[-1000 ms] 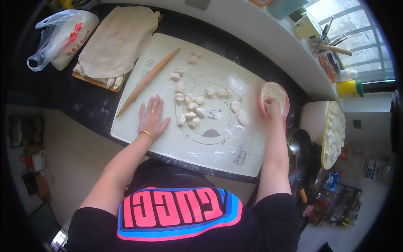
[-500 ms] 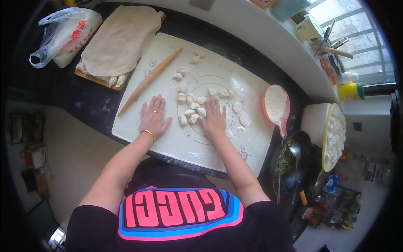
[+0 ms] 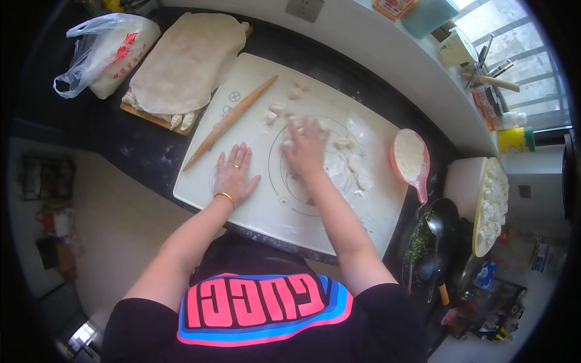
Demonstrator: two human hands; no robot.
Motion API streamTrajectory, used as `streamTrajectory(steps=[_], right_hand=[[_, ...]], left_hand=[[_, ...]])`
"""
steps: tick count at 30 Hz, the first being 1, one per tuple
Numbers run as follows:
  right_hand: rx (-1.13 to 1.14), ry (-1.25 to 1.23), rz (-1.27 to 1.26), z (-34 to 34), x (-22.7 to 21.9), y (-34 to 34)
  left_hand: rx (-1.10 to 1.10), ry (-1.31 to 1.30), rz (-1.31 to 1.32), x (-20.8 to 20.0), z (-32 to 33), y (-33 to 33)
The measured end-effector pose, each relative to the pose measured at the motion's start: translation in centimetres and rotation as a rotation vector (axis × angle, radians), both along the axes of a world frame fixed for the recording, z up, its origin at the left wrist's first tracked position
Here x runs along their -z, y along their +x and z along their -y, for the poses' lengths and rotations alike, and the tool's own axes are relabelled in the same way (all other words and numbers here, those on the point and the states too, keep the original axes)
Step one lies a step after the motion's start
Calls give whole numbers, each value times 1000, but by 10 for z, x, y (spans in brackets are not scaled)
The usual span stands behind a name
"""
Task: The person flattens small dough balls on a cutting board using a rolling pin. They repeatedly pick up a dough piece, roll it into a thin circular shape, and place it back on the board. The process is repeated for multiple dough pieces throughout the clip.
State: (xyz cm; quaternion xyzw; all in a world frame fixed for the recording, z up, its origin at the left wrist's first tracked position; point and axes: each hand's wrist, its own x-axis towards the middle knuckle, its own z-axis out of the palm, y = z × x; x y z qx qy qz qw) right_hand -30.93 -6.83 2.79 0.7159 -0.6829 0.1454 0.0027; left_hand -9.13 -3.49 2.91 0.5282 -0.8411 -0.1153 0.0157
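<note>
My left hand [image 3: 235, 175] lies flat on the white pastry mat [image 3: 260, 212], fingers spread, a ring and a bangle on it. My right hand [image 3: 306, 148], slightly blurred, reaches over the middle of the mat with its fingers stretched out and covers a group of small dough pieces, mostly hidden. Beyond its fingertips are several dough pieces [image 3: 273, 112], and others [image 3: 357, 164] lie to its right beside a patch of loose flour [image 3: 338, 168]. A wooden rolling pin [image 3: 230, 124] rests slantwise on the mat, past my left hand.
At the far left, a dough sheet [image 3: 181, 60] covers a wooden board next to a plastic bag [image 3: 118, 57]. On the right are a pink scoop of flour [image 3: 410, 156], a wok [image 3: 445, 221] with chopped greens and a spoon, and a pot with a dumpling-covered tray [image 3: 489, 206].
My right hand has moved away from me across the mat, and the dough pieces it was beside have gathered under it. My left hand stays put on the mat. The whole view has shifted slightly.
</note>
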Motion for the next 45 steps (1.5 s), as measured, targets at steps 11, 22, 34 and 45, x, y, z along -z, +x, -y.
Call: streamTrajectory(steps=[11,22,34,45], right_hand=[[-81,123,169,110,-14,5],[120,-272,259,-25,-10,-64],[321,104,645,-67,-14,-72],[1,1,140,-110,-14,-55]], left_hand=[[12,3,-62,-1,1,3],[-3,12,6,-1,1,1],[-4,-20,-6,2,-1,2],[2,-27,-19,0,-1,1]])
